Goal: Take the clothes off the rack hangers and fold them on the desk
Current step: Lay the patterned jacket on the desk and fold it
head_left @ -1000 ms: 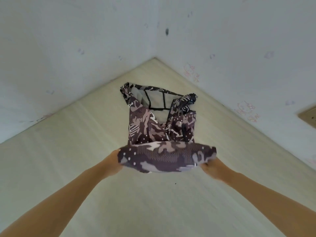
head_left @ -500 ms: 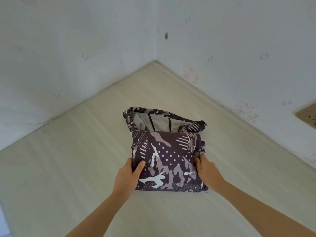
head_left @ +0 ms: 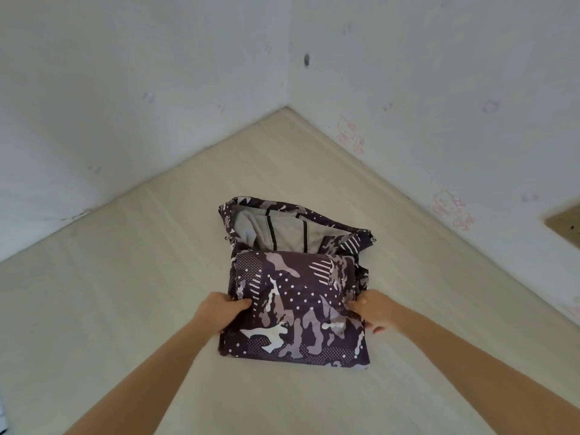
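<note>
A dark camouflage-print jacket (head_left: 298,306) lies folded into a squarish bundle on the pale wooden desk (head_left: 125,293). Its grey-lined hood sticks out at the far end. My left hand (head_left: 219,310) grips the bundle's left edge, thumb on top and fingers tucked under the fabric. My right hand (head_left: 375,309) holds the right edge, with fingers partly under the cloth. No rack or hangers are in view.
The desk fits into a corner between two white walls (head_left: 141,105) marked with faint pink stickers. A beige wall socket (head_left: 565,222) sits at the right edge. Bare desk surface lies left of the jacket and in front of it.
The lower half of the jacket was lifted and folded over onto the upper half. Both hands then slid back along the bundle's sides and now hold its edges nearer to me.
</note>
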`<state>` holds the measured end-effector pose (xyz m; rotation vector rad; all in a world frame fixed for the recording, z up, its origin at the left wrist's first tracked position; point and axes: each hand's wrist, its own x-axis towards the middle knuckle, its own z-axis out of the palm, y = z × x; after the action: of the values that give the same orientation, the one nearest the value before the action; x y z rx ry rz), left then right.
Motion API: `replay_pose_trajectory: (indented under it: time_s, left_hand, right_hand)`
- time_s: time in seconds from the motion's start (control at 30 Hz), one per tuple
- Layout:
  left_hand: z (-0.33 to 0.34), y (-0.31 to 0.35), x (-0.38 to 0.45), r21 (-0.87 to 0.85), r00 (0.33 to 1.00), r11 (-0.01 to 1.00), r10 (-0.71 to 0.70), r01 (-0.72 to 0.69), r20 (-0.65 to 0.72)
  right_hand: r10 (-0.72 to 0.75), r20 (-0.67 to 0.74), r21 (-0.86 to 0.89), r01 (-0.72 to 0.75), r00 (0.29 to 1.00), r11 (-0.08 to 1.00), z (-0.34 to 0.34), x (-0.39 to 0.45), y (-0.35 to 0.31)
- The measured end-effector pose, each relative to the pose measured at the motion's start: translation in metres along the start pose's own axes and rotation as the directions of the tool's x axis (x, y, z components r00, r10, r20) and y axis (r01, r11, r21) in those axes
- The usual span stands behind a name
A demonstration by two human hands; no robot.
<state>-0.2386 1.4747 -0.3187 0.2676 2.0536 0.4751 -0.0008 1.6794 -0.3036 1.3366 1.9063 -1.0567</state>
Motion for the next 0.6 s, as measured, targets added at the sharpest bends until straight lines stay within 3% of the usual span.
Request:
replay_pose_trajectory:
  time_s: [0.1,0.2,0.27,0.43,0.6]
  left_hand:
    - [-0.036,0.017,0.004,-0.223,0.985,0.974,-0.002,0.040,0.171]
    - [-0.062,0.037,0.024,-0.522,1.000,0.853,0.028,-0.022,0.004]
    - [-0.068,0.056,0.036,-0.632,0.999,0.774,0.012,-0.032,-0.037]
    - [-0.053,0.091,0.063,-0.577,0.996,0.817,-0.037,-0.016,-0.080]
    - [-0.054,0.112,0.085,-0.549,0.997,0.836,-0.043,0.003,-0.060]
  right_hand:
    - [0.048,-0.051,0.350,-0.027,0.998,0.936,-0.037,0.003,0.007]
    - [0.129,-0.173,0.619,0.006,0.976,0.786,-0.069,0.018,0.009]
    - [0.192,-0.129,0.745,-0.033,0.973,0.666,-0.085,0.032,0.003]
    - [0.205,0.113,0.792,-0.213,0.972,0.572,-0.096,0.053,-0.020]
    - [0.195,0.175,0.801,-0.254,0.965,0.542,-0.105,0.071,-0.037]
